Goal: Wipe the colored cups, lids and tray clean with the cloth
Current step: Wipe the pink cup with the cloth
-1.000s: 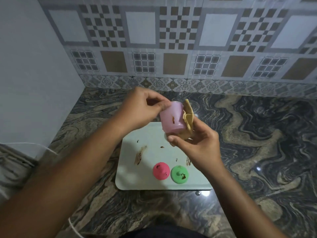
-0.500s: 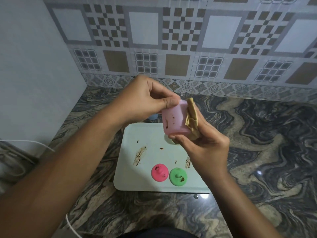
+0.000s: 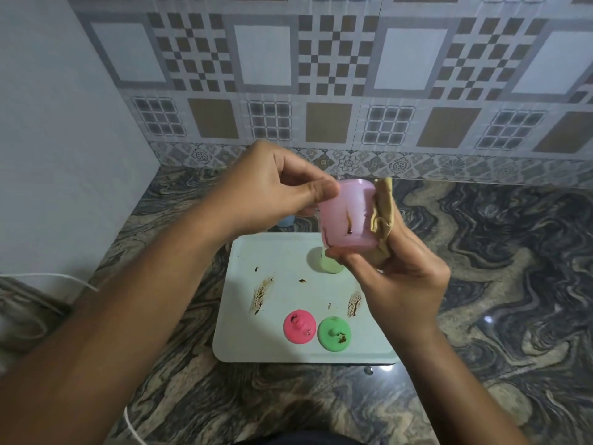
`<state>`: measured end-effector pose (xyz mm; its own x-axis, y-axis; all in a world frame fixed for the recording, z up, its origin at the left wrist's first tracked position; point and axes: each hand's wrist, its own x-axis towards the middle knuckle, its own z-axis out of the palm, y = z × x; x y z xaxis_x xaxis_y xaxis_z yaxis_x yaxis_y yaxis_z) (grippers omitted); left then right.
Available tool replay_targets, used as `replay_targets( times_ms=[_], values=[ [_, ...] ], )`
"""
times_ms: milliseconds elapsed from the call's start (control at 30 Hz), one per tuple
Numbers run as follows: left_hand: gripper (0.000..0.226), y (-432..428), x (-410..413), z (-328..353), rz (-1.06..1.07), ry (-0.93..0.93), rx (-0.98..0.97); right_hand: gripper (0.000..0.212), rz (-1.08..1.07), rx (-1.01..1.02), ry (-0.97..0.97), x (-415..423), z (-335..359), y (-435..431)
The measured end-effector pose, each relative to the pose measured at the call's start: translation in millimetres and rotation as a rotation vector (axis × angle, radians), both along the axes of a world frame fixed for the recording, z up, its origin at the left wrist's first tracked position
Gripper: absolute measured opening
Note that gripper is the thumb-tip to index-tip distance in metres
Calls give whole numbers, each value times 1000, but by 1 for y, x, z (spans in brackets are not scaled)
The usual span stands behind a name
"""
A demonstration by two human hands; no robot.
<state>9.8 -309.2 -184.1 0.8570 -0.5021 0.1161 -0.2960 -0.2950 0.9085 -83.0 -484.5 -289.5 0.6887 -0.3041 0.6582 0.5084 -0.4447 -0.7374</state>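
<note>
A pink cup (image 3: 348, 216) with a brown streak down its side is held above the tray. My left hand (image 3: 272, 191) pinches its upper rim with thumb and fingers. My right hand (image 3: 401, 277) holds a tan cloth (image 3: 383, 213) against the cup's right side, thumb under the cup's base. Below them lies a pale tray (image 3: 256, 342) with brown smears. On it sit a pink lid (image 3: 299, 326), a green lid (image 3: 334, 334) and a light green cup (image 3: 322, 261), partly hidden by my right hand.
A light blue cup (image 3: 286, 221) peeks out behind my left hand on the marbled counter (image 3: 497, 284). A patterned tile wall stands at the back, a plain wall on the left. A white cord (image 3: 64, 277) runs along the left edge.
The pink cup has turned between my hands, bringing the brown streak more to the front. Both hands stay above the tray's far side.
</note>
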Motion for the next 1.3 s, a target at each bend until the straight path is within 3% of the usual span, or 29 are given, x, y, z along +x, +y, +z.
replay_targets(
  times_ms=[100,267,467,633,767,833,933,1000,1067,1200,1300],
  values=[
    [21,-1,2,-1,-69,83,-42,65,36,55,4,1,5,2],
    [16,-6,4,-1,-71,28,0,73,-87,-258,-103,1,3,0],
    [32,-14,1,-6,27,75,-83,68,29,19,-9,3,4,-5],
    [35,-23,-3,1,28,29,-97,66,-78,-127,-117,3,6,-1],
    [29,-16,-1,8,-33,115,-139,64,28,183,18,6,13,-1],
    [24,-15,2,6,-17,137,-178,63,47,225,37,6,20,1],
    [17,-19,2,6,20,151,-234,58,-56,-8,-60,4,23,4],
    [10,-21,1,6,31,105,-186,51,-159,-269,-151,4,21,6],
    [10,-21,2,5,35,78,-146,42,-198,-396,-195,5,20,10],
    [13,-18,4,2,36,164,-191,40,-125,-409,-225,6,20,10],
    [17,-16,5,-1,28,253,-246,27,-96,-228,-209,4,22,2]
  ],
)
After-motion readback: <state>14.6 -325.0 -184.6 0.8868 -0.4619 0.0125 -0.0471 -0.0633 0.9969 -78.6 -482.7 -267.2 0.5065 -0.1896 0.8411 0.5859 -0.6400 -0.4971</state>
